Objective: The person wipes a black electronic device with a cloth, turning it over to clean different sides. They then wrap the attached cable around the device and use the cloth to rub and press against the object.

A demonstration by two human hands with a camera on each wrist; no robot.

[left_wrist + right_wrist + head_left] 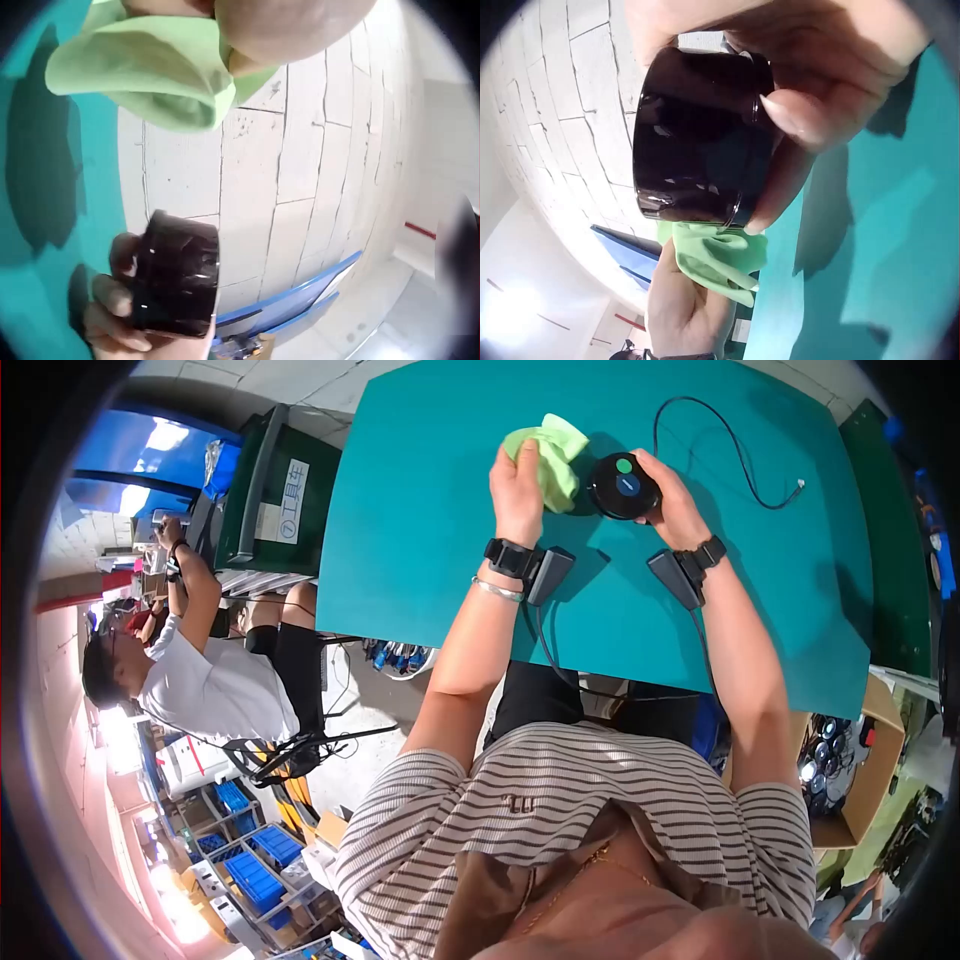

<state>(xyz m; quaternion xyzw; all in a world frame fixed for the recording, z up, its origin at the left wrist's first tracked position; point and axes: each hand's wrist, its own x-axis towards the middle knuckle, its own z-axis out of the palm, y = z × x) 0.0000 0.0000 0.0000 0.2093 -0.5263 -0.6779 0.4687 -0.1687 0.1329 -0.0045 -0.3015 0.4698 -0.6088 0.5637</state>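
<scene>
My left hand (514,498) grips a light green cloth (560,458), whose loose folds hang past the fingers. In my right hand (682,510) is a glossy black round device (606,492), held by its side with fingers and thumb. Its flat face, turned up toward the head view, carries a green round sticker and a blue round label. From the right wrist view the device (697,139) shows a smooth, shiny side wall with a rim near the fingertips. The cloth (150,67) is apart from the device in the left wrist view.
Both hands are over a teal table (420,540). A thin black cable (735,445) with a small plug curves across its right part. Left of the table stands a dark green cabinet (290,470); beyond it a person (220,680) sits. An open cardboard box (875,760) is at lower right.
</scene>
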